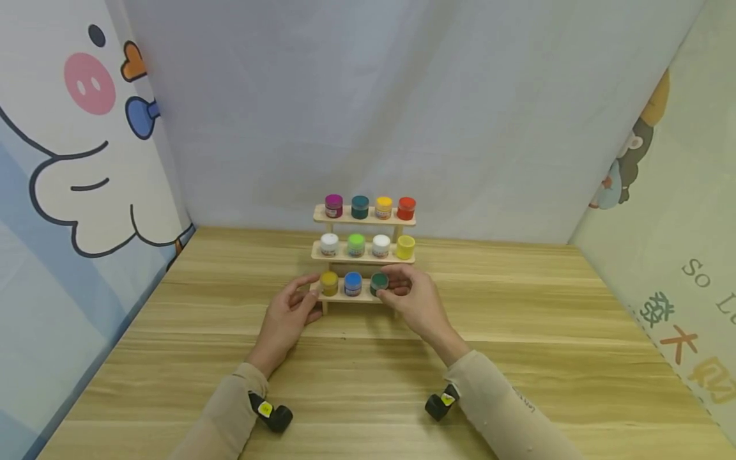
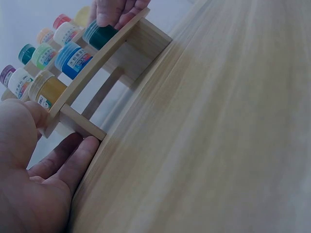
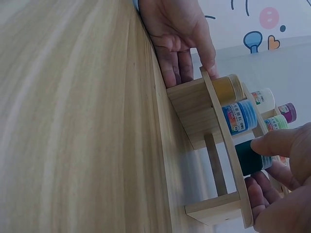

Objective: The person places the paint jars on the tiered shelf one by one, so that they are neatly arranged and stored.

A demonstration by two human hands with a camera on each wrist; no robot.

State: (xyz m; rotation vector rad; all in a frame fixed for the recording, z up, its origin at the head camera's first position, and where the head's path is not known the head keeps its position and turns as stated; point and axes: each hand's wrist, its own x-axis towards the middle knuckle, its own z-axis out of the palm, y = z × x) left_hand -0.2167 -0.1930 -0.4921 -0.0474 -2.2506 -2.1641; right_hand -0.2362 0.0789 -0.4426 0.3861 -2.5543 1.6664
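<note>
A three-tier wooden display rack (image 1: 351, 299) stands on the table, holding small paint jars. At the right of its lowest shelf, my right hand (image 1: 418, 301) pinches a dark green paint jar (image 3: 247, 159) between thumb and fingers; the jar's base is right at the shelf. My left hand (image 1: 285, 317) holds the shelf's left end, thumb on the board and fingertips against the side leg (image 2: 80, 121). Beside that thumb sits an ochre paint jar (image 1: 329, 285), with a blue paint jar (image 1: 353, 285) in the middle.
The middle shelf carries a white jar (image 1: 329, 245), a light green jar (image 1: 356, 245), another white one and a yellow jar (image 1: 405, 247). On top stand purple (image 1: 333, 206), teal (image 1: 360, 207), orange-yellow and red jars (image 1: 406, 209). A pale curtain (image 1: 368, 115) hangs behind the table.
</note>
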